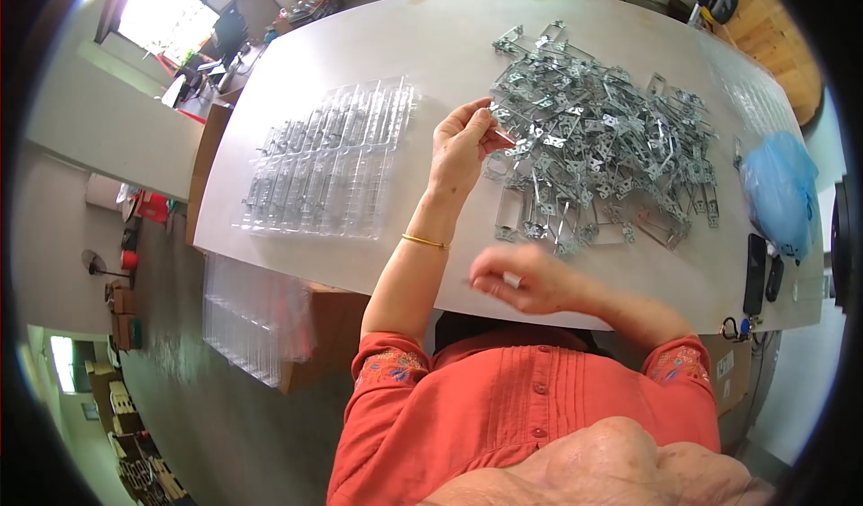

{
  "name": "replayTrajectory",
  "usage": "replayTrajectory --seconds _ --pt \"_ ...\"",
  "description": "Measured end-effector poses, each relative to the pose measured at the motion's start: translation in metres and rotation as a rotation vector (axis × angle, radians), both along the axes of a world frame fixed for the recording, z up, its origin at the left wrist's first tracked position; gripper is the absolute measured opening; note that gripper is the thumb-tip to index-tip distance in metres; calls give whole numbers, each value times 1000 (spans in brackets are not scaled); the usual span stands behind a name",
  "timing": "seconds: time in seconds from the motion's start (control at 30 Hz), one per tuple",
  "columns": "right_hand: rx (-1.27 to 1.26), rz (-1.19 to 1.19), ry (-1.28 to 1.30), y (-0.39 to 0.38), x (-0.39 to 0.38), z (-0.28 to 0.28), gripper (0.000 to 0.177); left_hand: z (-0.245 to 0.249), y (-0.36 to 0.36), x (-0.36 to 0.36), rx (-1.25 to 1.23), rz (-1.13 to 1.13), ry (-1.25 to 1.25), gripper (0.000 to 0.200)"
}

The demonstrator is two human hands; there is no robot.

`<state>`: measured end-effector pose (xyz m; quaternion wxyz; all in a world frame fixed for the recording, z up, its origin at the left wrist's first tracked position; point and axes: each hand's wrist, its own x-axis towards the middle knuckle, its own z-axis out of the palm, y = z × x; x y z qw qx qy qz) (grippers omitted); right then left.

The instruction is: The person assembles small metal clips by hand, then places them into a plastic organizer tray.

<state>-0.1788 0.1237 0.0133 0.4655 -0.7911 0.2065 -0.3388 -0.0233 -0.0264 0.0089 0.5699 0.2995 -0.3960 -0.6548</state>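
My left hand (463, 146) is raised at the left edge of a pile of small silvery metal brackets (611, 137). Its thumb and fingers are pinched together on a metal bracket (506, 137), of which only a shiny strip shows. Many of the piled parts have thin rods and flat end plates with holes. Nearer to my body, just in front of the pile, my right hand (526, 279) is smeared by motion. Its fingers look curled, but whether anything is in them cannot be made out.
Clear plastic trays (324, 164) with slots lie on the white table (431, 57), left of my left hand. More clear trays (256, 317) sit on a cardboard box (324, 335) below. A blue plastic bag (780, 191) and a black phone (755, 274) lie at the right.
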Motion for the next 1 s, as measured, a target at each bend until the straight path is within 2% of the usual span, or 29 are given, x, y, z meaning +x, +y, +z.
replayTrajectory --seconds 0.1,0.23,0.33,0.43,0.7,0.83,0.93,1.0 --pt "-67 -248 -235 -18 -19 25 12 -3 7 -4 17 -12 36 32" --pt "-266 -562 -160 -39 -47 31 9 -4 19 -10 49 -109 128 30" --pt "-161 -586 -171 -44 -56 20 7 -10 24 -11 86 -170 173 29" --pt "-229 -615 -125 -48 -62 15 9 -12 28 -8 101 -240 202 27" --pt "-243 -470 -207 -62 -64 22 9 -13 36 -3 96 -397 224 27" --pt "-32 -508 -308 -68 -60 36 9 -13 33 4 37 -387 214 24" --pt "135 -543 -386 -70 -54 43 11 -9 33 8 -171 -92 -178 35" --pt "264 -572 -426 -67 -51 46 12 -3 33 14 -573 98 -475 47"
